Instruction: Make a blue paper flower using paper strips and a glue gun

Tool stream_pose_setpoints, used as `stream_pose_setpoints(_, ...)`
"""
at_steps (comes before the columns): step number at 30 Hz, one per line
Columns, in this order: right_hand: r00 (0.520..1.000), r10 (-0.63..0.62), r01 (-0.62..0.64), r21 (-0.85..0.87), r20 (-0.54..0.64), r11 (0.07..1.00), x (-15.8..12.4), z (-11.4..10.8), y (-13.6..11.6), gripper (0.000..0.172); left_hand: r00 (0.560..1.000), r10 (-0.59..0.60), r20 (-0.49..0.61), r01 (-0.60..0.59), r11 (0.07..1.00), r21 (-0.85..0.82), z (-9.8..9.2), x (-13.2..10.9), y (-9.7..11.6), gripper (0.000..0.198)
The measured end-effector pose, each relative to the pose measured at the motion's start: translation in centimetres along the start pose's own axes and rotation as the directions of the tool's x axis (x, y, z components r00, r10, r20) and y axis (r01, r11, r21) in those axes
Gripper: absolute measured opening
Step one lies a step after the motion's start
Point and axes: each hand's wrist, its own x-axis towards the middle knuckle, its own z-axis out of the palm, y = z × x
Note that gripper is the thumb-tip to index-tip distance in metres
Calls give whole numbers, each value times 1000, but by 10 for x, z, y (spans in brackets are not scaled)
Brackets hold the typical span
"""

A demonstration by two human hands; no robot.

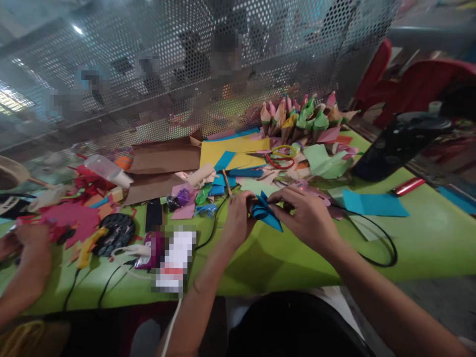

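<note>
Over the green tabletop, a folded and curled piece of blue paper [268, 216] is held up between my two hands. My left hand [239, 216] grips its left side with bent fingers. From the right, my right hand [305, 210] pinches its upper edge between thumb and fingers. A thin brown stick [226, 182] rises just above my left hand; whether the hand holds it, I cannot tell. Paper scraps and blue strips [245, 173] lie beyond my hands. A flat blue sheet [375, 203] rests to the right, partly over a pale green one.
Paper ice-cream cones [297, 119] stand at the back, near a perforated metal screen [178, 74]. A dark tumbler [399, 144] is at right, with a red lighter-like item [408, 187]. At left are a yellow glue gun [90, 246], a phone [174, 263], cables and a co-worker's hand [31, 243].
</note>
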Motion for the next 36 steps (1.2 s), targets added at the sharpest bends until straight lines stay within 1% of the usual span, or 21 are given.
stream_pose_setpoints(2, 999, -28, 30, -100, 25, 994, 4, 0, 1, 8, 999, 24, -21, -23, 999, 39, 3, 3, -3, 47)
stream_pose_setpoints(5, 995, -56, 72, -218, 77, 973, 9, 1, 3, 6, 998, 22, -55, -18, 997, 73, 9, 4, -8, 41)
stream_pose_setpoints(9, 989, -96, 126, -303, 110, 945, 12, 8, 6, 11, 999, 2, -48, 2, 997, 81, 13, 0, -12, 39)
stream_pose_setpoints(13, 984, -143, 169, -319, 104, 933, 13, 14, 8, 18, 999, -21, -29, 23, 999, 46, 13, -4, -14, 42)
stream_pose_setpoints(18, 958, -222, 271, -315, 183, 909, 13, 13, 8, 25, 998, -66, -11, 66, 998, 1, 18, -5, -17, 43)
stream_pose_setpoints(21, 944, -267, 317, -320, 192, 893, 14, 11, 6, 28, 997, -82, 0, 82, 996, -33, 20, -7, -20, 45)
stream_pose_setpoints(23, 942, -276, 325, -323, 189, 889, 14, 11, 5, 28, 995, -99, 3, 99, 994, -50, 21, -7, -21, 46)
stream_pose_setpoints(27, 951, -262, 303, -309, 167, 902, 14, 11, 3, 27, 992, -128, 8, 128, 988, -83, 21, -8, -20, 45)
stream_pose_setpoints(30, 945, -271, 318, -325, 183, 891, 14, 10, 2, 29, 993, -119, 0, 119, 987, -110, 21, -8, -20, 45)
stream_pose_setpoints(34, 919, -299, 382, -383, 259, 841, 16, 6, -2, 29, 997, -71, -20, 69, 992, -103, 21, -8, -20, 45)
stream_pose_setpoints(36, 911, -304, 395, -372, 281, 840, 16, 4, -4, 26, 998, -46, -34, 42, 993, -109, 20, -9, -19, 44)
